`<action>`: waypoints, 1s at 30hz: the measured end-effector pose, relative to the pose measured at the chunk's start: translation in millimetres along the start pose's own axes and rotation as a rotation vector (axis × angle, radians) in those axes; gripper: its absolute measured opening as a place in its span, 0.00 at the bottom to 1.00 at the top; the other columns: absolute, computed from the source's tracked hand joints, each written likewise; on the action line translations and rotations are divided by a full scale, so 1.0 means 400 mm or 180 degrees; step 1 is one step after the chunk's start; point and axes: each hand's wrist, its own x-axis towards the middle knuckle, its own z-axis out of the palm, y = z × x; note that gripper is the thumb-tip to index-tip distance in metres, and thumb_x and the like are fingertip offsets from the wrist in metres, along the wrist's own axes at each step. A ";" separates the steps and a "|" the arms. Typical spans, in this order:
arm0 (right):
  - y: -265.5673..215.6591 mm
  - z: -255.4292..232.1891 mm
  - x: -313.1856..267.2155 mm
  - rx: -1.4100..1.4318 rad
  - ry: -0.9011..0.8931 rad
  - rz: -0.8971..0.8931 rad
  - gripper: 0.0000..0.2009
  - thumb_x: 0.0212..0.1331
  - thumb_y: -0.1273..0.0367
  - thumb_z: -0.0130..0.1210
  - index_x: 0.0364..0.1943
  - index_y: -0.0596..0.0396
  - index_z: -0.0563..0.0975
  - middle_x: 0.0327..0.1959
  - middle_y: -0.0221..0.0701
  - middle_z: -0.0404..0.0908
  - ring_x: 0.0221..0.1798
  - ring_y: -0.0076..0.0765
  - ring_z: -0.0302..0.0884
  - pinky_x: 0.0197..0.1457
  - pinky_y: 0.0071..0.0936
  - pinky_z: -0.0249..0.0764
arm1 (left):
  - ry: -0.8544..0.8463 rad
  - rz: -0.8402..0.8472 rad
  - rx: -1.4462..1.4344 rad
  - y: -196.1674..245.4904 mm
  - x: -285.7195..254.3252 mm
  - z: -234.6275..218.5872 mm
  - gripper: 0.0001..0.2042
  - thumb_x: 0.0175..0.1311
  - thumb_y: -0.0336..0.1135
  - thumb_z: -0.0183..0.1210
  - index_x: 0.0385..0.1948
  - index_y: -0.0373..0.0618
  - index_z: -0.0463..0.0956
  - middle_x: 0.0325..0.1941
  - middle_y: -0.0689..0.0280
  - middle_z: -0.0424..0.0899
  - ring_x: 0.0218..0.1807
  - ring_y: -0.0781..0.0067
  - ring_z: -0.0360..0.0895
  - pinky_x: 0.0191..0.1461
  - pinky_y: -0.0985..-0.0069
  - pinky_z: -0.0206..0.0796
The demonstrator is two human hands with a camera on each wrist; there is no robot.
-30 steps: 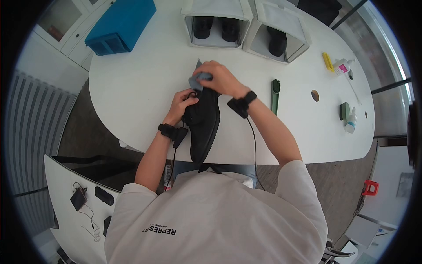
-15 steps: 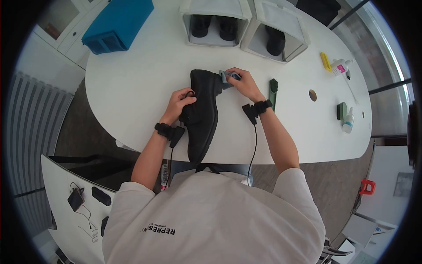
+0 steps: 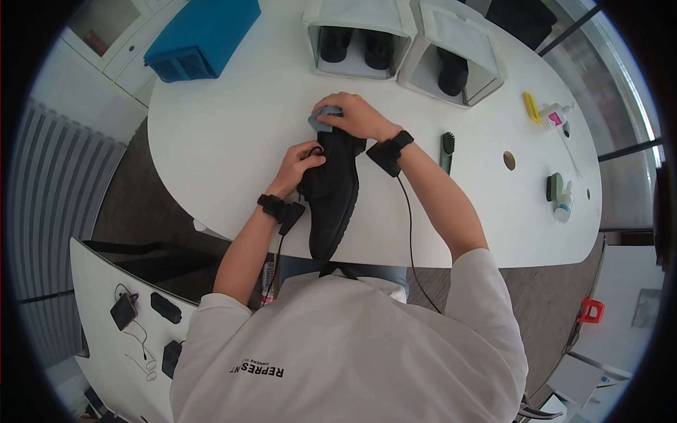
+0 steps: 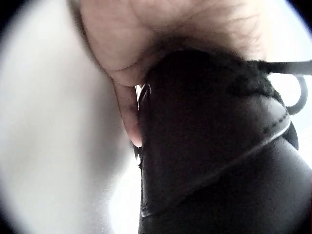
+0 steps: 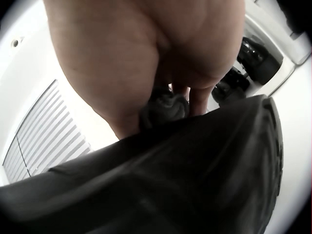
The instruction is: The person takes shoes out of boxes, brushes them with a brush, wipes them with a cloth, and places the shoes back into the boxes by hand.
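Note:
A black lace-up shoe (image 3: 333, 197) lies on its side over the white table, toe toward the person's body and sole facing right. My left hand (image 3: 297, 169) grips it at the laced opening; in the left wrist view the palm (image 4: 165, 34) wraps over the upper beside the laces (image 4: 253, 85). My right hand (image 3: 356, 116) pinches a grey-blue cloth (image 3: 323, 118) at the shoe's heel end. In the right wrist view, the bunched cloth (image 5: 165, 109) sits between thumb and fingers, against the black leather.
Two white boxes with black shoes, one box (image 3: 360, 67) and another (image 3: 462, 92), stand at the back. A blue case (image 3: 204, 39) is back left. Right of the shoe lie a green brush (image 3: 447, 151), bottles (image 3: 555, 115), a yellow object (image 3: 530, 107) and a green block-shaped brush (image 3: 554, 186).
My right hand moved with the cloth from the heel's far left to its right side, then back left over the heel. My left hand keeps its grip on the shoe.

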 end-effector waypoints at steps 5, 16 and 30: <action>0.084 -0.006 -0.033 0.1005 0.0058 0.1027 0.13 0.62 0.64 0.53 0.44 0.56 0.78 0.37 0.36 0.81 0.41 0.33 0.76 0.50 0.29 0.70 | -0.0002 -0.0006 -0.0036 -0.012 0.000 -0.006 0.06 0.55 0.29 0.59 0.31 0.38 0.73 0.27 0.77 0.69 0.31 0.86 0.64 0.37 0.85 0.56; -0.022 -0.016 -0.211 0.0360 0.1100 0.1169 0.10 0.58 0.71 0.58 0.43 0.57 0.79 0.38 0.33 0.80 0.40 0.31 0.75 0.44 0.25 0.72 | -0.0062 0.0015 0.0013 -0.015 0.006 -0.003 0.05 0.55 0.29 0.59 0.29 0.39 0.73 0.26 0.77 0.68 0.30 0.87 0.63 0.35 0.85 0.55; -0.344 0.111 -0.253 0.0200 -0.0258 -0.0445 0.17 0.33 0.73 0.68 0.34 0.53 0.81 0.32 0.28 0.76 0.41 0.35 0.71 0.48 0.29 0.71 | 0.0013 0.0210 0.0210 -0.017 0.004 -0.008 0.06 0.55 0.30 0.59 0.30 0.39 0.73 0.27 0.77 0.68 0.31 0.87 0.63 0.36 0.85 0.54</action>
